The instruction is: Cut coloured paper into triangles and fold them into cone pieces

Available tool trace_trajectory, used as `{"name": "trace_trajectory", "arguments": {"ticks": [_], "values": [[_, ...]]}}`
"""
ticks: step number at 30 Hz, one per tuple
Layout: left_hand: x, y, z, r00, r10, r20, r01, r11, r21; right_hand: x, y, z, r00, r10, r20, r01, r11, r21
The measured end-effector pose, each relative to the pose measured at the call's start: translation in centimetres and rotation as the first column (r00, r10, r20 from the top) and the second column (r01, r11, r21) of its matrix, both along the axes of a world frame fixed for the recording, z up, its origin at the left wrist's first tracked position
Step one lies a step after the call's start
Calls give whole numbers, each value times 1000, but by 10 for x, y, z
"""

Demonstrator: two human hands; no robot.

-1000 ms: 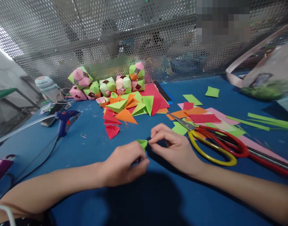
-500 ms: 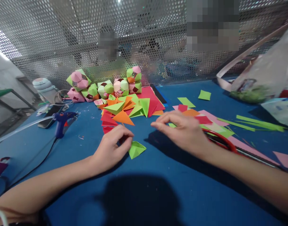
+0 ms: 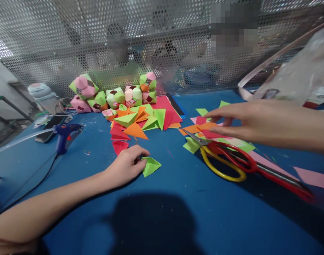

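Note:
My left hand (image 3: 125, 165) rests on the blue table, its thumb and fingers closed on the edge of a folded green paper piece (image 3: 152, 167). Over on the right, my right hand (image 3: 257, 118) reaches across loose paper pieces, thumb and fingers apart. Its fingertips are close above a red paper piece (image 3: 215, 134) and an orange strip (image 3: 195, 128); whether they touch is unclear. In front of that hand lie scissors (image 3: 222, 174) with one yellow and one red handle loop, blades pointing left. A small green paper (image 3: 191, 144) sits by their tip.
Behind lie folded orange, green and red papers (image 3: 137, 130) and several paper balls (image 3: 115, 98). A blue glue gun (image 3: 62, 138), phone (image 3: 50, 128) and bottle (image 3: 44, 99) stand left. A plastic bag (image 3: 294, 74) is at right; perforated metal panel (image 3: 162, 42) behind.
My right hand has moved right from beside the green piece to over the paper scraps, its fingers spreading. The scissors now show fully. My left hand keeps hold of the folded green paper.

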State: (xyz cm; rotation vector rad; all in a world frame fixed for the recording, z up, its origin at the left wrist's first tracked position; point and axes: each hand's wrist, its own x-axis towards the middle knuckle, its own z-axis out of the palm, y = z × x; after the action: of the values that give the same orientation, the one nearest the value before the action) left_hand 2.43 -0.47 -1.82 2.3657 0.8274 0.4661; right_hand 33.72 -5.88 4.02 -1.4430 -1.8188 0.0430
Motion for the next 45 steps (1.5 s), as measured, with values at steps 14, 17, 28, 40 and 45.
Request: {"name": "trace_trajectory", "arguments": {"ticks": [14,17,28,40,45], "values": [[1,4,-11,958,208,196,-124,920,-372,-119,0,-66,980,179,-91,-200,915,-349],[2,1,-11,955,212,208,-107,898,-426,-123,0,-71,968,196,-154,-235,922,-307],[1,-4,-12,950,176,258,-24,865,-501,-136,5,-74,947,259,-192,-305,913,-272],[3,-8,-8,946,206,249,-36,833,-551,-138,4,-72,968,237,-86,-247,960,-136],[4,-8,-10,931,242,272,-37,805,-592,-135,5,-74,941,245,-235,-299,925,-233]]}}
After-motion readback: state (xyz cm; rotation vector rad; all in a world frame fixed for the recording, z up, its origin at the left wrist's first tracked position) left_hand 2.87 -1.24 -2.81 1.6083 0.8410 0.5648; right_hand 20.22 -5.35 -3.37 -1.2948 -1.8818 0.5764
